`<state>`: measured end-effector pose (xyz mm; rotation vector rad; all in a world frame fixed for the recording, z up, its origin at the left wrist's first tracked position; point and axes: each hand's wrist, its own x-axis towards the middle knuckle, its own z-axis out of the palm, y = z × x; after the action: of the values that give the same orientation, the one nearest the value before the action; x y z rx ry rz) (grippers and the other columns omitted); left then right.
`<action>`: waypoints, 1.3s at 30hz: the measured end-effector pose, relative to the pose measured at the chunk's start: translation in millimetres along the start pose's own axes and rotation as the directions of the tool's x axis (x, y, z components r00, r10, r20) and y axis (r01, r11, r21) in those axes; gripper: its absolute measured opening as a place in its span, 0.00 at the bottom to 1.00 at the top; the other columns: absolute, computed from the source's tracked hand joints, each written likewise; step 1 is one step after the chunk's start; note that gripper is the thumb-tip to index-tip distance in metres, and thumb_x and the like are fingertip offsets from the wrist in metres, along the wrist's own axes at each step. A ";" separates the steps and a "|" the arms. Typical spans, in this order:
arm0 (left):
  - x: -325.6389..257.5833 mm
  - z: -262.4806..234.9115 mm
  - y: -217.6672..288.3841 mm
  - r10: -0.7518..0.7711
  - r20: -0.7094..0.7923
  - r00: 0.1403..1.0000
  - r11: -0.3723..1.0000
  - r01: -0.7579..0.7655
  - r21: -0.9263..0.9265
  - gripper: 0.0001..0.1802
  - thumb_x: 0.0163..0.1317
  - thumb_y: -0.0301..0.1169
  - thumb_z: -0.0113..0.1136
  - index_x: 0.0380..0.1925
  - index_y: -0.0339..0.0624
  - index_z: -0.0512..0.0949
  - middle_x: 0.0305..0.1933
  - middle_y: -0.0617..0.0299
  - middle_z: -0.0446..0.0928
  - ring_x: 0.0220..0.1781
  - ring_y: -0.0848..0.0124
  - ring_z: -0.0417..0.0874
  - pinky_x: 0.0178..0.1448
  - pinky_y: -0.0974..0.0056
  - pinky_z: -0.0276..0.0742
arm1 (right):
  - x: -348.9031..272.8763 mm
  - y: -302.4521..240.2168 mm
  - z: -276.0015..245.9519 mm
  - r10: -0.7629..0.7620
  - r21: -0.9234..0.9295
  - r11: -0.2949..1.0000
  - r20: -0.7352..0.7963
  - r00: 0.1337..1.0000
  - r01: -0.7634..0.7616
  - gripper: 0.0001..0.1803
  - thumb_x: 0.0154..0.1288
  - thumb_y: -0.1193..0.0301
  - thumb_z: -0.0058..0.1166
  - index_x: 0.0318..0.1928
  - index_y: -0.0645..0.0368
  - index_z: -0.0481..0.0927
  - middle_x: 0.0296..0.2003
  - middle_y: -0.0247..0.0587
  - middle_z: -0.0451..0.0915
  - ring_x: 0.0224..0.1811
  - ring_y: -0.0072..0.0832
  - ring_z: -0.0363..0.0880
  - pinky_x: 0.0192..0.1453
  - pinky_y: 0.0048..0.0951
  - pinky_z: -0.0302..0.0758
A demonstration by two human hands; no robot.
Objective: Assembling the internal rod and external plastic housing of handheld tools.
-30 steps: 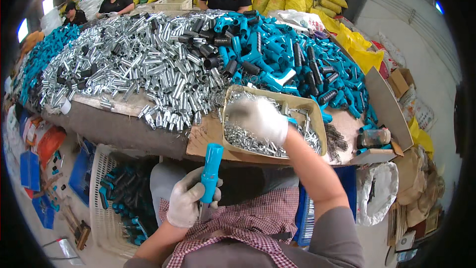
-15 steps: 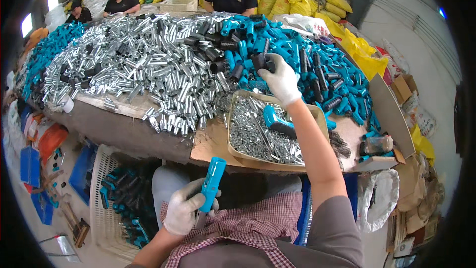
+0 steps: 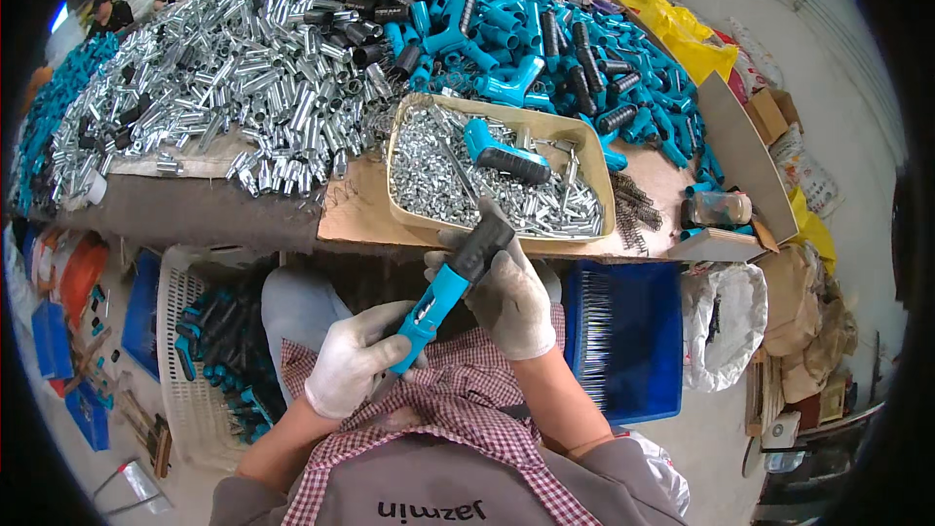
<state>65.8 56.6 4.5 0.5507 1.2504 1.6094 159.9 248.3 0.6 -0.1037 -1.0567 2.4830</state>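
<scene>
Over my lap, my gloved left hand is closed around the lower end of a blue plastic tool housing, which tilts up to the right. My gloved right hand grips a black plastic sleeve that meets the housing's upper end. Whether the sleeve is seated on it or only held against it, I cannot tell. Just beyond my hands, a cream tray holds many small metal pins, a thin rod and a blue-and-black pistol-shaped handle.
Shiny metal tubes and blue housings are heaped across the table. Loose springs lie right of the tray. Below stand a white crate of blue-and-black parts, a blue bin and a white sack. Other people sit across the table.
My right hand has come back from the heap with the black sleeve and brought it to the blue housing. My left hand still holds the housing. The view has tipped downward.
</scene>
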 end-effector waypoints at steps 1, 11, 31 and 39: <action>-1.8 1.1 -0.5 -0.007 -0.008 1.000 1.000 0.007 0.001 0.36 0.65 0.40 0.62 0.64 0.21 0.66 0.49 0.47 0.80 0.40 0.67 0.84 0.41 0.66 0.83 | -0.7 0.7 0.1 -0.001 0.006 1.000 0.007 1.000 0.001 0.49 0.67 0.55 0.61 0.78 0.50 0.46 0.60 0.55 0.73 0.60 0.47 0.78 0.66 0.49 0.74; -8.0 8.4 -4.5 -0.044 0.020 0.999 0.998 0.045 -0.036 0.31 0.68 0.35 0.59 0.64 0.23 0.67 0.46 0.54 0.79 0.41 0.70 0.82 0.42 0.68 0.81 | -8.4 7.1 8.0 -0.035 -0.024 0.999 -0.022 0.999 0.034 0.51 0.66 0.47 0.61 0.78 0.49 0.45 0.57 0.51 0.76 0.55 0.43 0.82 0.64 0.50 0.75; -4.8 10.1 -8.6 -0.176 0.053 0.983 0.983 0.173 0.054 0.43 0.63 0.45 0.62 0.67 0.21 0.62 0.49 0.47 0.79 0.39 0.69 0.83 0.39 0.66 0.82 | -10.8 -33.9 -25.6 -0.207 -0.849 0.492 0.102 0.973 0.194 0.24 0.68 0.65 0.59 0.59 0.66 0.78 0.48 0.44 0.83 0.52 0.30 0.80 0.60 0.31 0.74; 2.7 29.7 -10.1 -0.181 0.076 0.980 0.982 0.185 -0.038 0.37 0.67 0.46 0.59 0.63 0.23 0.67 0.42 0.53 0.79 0.35 0.72 0.81 0.38 0.69 0.79 | -10.0 -45.5 -31.0 -0.112 -0.885 0.416 0.180 0.977 0.211 0.23 0.69 0.63 0.56 0.59 0.64 0.79 0.45 0.44 0.84 0.47 0.33 0.83 0.56 0.32 0.78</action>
<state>93.0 72.5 5.6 0.4480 1.1739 1.4476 192.8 292.7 9.7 -0.1905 -2.2307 1.4604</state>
